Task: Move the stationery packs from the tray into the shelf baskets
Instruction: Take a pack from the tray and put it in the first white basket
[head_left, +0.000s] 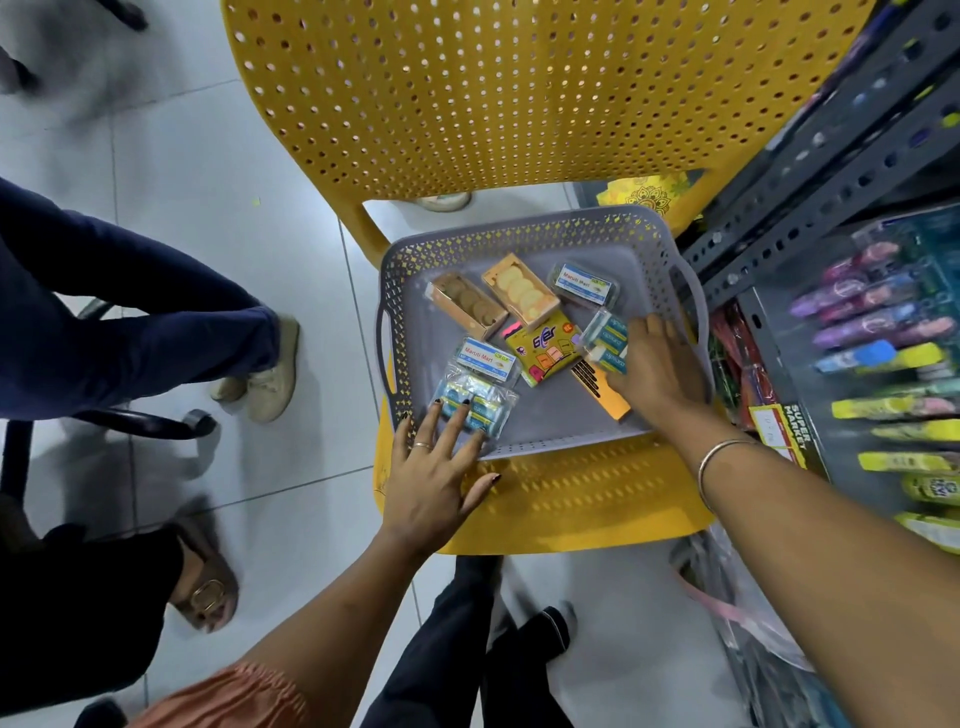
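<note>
A grey perforated tray (524, 236) rests on the seat of a yellow chair (571, 499). Inside lie two boxes of round discs (470, 305) (521, 291), a yellow box (543, 349), an orange flat pack (602, 392) and clear packs with blue and white labels (584, 283) (480, 361). My left hand (431, 478) lies over the tray's near rim, fingers spread, fingertips on a clear eraser pack (480, 408). My right hand (657, 369) reaches in from the right, fingers on another clear pack (605, 340). No pack is lifted.
A dark metal shelf (810, 197) stands to the right, holding coloured pens and packs (883, 332). The chair's perforated back (519, 88) rises behind the tray. Other people's legs and shoes (265, 374) stand on the tiled floor to the left and below.
</note>
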